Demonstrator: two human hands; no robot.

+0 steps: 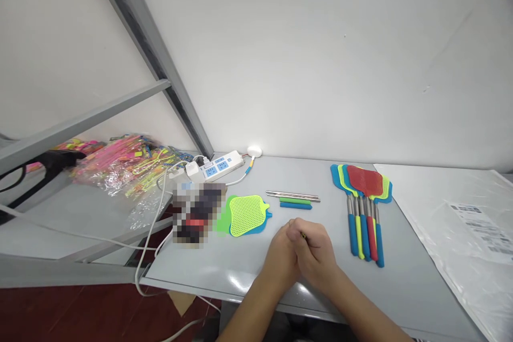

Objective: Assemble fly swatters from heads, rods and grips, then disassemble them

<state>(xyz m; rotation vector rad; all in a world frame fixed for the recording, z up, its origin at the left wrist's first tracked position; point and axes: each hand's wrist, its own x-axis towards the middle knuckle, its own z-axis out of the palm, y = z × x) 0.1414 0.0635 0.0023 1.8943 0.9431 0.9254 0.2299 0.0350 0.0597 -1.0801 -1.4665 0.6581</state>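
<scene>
My left hand (281, 256) and my right hand (319, 252) are clasped together over the front part of the grey table (224, 272). Their fingers are closed around each other, and a tiny dark and yellow spot shows between them; what it is I cannot make out. Just beyond lie thin metal rods (294, 195), a green handle sleeve (294, 200) and a blue handle sleeve (295, 206). Left of my hands, a yellow-green fly swatter head (248, 215) rests on a blue one (260, 228) and a green one (223, 223). To the right, several assembled fly swatters (365, 214) lie side by side.
A white power strip (220, 167) with plugs and cables sits at the back left, near a pixelated object (196, 219). Plastic bags of colourful items (124, 163) fill the left shelf. A metal frame post (160, 59) rises there. White plastic packaging (452, 214) covers the right side.
</scene>
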